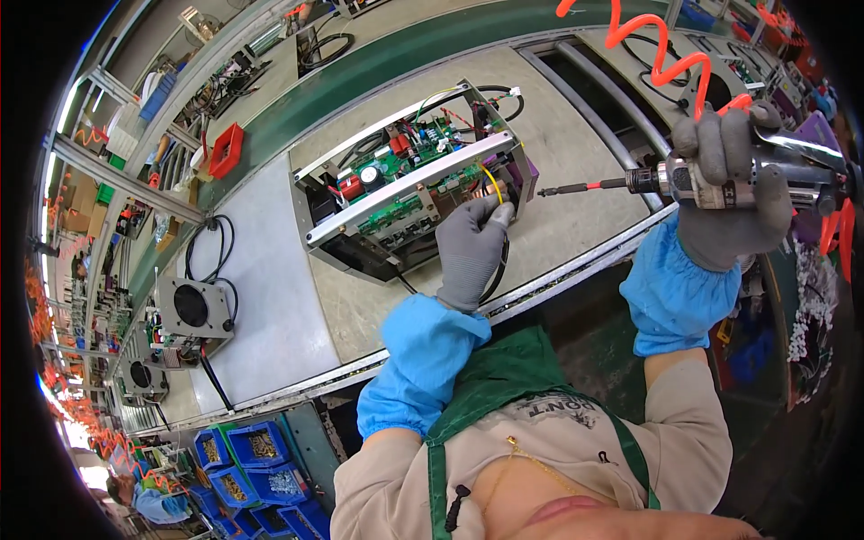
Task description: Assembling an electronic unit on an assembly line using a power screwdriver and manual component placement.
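My left hand (470, 245), in a grey glove, is closed at the near right corner of an open metal chassis (409, 193). Its thumb and fingertips pinch a yellow wire (494, 183) coming out of the unit. Green circuit boards (382, 168) with red and black parts fill the chassis between two pale rails. My right hand (720, 236), gloved too, grips a silver air screwdriver (648, 180). Its long bit points left at the chassis's purple end panel (526, 173), with a gap between them. A black cable (496, 281) runs beneath my left wrist.
Left along the bench (279, 297) stands another unit with a fan (192, 306) and trailing cable. Blue bins (261, 445) of small hardware sit below left. A red tray (227, 150) lies across the green belt (270, 126). An orange coiled hose (666, 67) hangs upper right; metal rails (594, 117) cross behind.
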The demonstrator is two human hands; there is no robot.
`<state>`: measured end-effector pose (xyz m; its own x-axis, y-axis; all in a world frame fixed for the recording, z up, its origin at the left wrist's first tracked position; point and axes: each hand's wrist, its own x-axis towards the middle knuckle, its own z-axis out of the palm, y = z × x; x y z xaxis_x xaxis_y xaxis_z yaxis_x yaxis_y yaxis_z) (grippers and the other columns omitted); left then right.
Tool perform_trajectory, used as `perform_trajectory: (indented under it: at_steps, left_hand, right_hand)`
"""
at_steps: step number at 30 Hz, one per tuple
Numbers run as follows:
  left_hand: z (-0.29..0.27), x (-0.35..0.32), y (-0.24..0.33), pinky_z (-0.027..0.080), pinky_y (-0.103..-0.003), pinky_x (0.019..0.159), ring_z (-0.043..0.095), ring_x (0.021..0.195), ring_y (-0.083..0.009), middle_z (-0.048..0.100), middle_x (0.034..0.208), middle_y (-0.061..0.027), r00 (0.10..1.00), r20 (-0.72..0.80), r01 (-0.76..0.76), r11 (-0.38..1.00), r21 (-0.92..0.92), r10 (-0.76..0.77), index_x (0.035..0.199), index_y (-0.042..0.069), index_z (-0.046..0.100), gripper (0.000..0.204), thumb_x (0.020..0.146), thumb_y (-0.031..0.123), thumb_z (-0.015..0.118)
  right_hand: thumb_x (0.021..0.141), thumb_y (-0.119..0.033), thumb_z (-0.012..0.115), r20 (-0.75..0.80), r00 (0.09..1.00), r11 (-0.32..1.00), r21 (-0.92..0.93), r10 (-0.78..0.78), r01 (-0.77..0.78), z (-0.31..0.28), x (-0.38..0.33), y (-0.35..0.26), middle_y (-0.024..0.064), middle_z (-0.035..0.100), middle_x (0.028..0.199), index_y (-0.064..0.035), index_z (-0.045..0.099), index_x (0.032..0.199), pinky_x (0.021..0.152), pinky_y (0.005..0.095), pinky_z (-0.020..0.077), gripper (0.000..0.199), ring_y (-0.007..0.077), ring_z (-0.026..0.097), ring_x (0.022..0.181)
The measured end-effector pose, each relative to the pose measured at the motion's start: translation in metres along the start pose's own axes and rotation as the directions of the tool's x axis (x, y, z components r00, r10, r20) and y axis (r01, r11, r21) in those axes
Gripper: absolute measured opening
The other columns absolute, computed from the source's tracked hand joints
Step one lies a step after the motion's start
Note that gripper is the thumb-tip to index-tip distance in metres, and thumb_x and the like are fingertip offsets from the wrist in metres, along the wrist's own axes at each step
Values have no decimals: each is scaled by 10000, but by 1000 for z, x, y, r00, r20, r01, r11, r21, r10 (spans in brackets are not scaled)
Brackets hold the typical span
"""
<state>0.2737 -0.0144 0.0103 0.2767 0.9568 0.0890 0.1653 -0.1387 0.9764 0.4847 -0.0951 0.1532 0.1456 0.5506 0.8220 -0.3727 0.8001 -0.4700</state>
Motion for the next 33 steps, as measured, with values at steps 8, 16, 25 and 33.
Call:
perform_trajectory:
  at_steps: [8,16,25,33]
  left_hand:
    - [13,6,0,457,-292,552,584,593,-173,627,748,-95,945,-112,-296,948,113,308,973,25,694,171,829,116,675]
    - [19,28,9,466,-340,561,574,601,-233,595,724,-84,860,-257,-354,877,324,442,890,74,696,123,816,172,680]
    - [27,28,6,469,-281,576,556,554,-148,619,694,-80,872,-348,-271,931,244,345,893,30,695,183,808,191,715]
    - [42,40,1,499,-299,608,636,625,-189,663,751,-101,831,-358,-310,890,335,425,869,47,684,156,809,189,704]
  right_hand:
    - [777,-149,558,146,955,966,-33,259,-257,-23,-10,21,78,563,747,42,457,1264,644,371,495,533,184,581,602]
    - [710,-32,575,-197,741,640,-393,642,-660,-5,-5,44,187,626,1066,24,469,1294,638,269,523,596,126,628,654]
    - [733,-1,630,-236,661,509,-474,712,-718,-5,-7,70,114,661,970,-12,539,1247,505,225,468,521,98,611,636]
    - [730,-83,722,-188,628,366,-674,755,-642,3,14,74,51,622,730,-10,601,1071,471,238,428,369,81,543,555]
